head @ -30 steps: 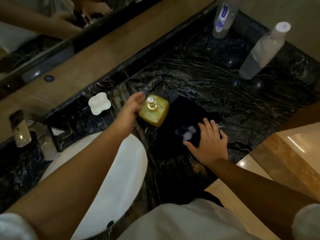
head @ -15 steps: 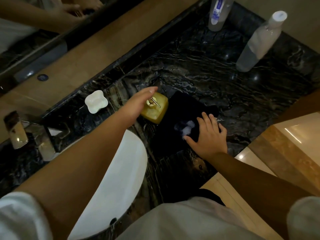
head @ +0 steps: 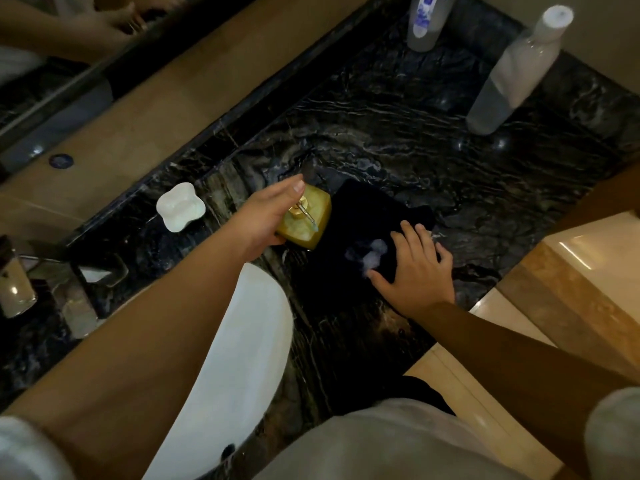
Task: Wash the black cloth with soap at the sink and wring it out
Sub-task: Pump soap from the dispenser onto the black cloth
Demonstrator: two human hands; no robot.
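The dark marble counter fills most of the view, and it looks wet and shiny. At its left side the white sink is set in, partly covered by the person's left forearm. The black cloth lies flat on the counter, just to the right of the sink, and a small patch of white foam sits on it. The right hand lies palm down on the right part of the cloth, its fingers spread and flat, the thumb stretched toward the foam. The left hand holds the yellow soap dispenser from its left side; the fingers are together and reach over the pump top, the thumb is below at the near side of the bottle. The dispenser stands at the left edge of the cloth, and its thin nozzle points toward the foam. At the far right corner of the counter a tall clear bottle with a white cap stands, and beside it a second bottle with a blue label. A small white soap dish rests near the back wall, left of the dispenser.
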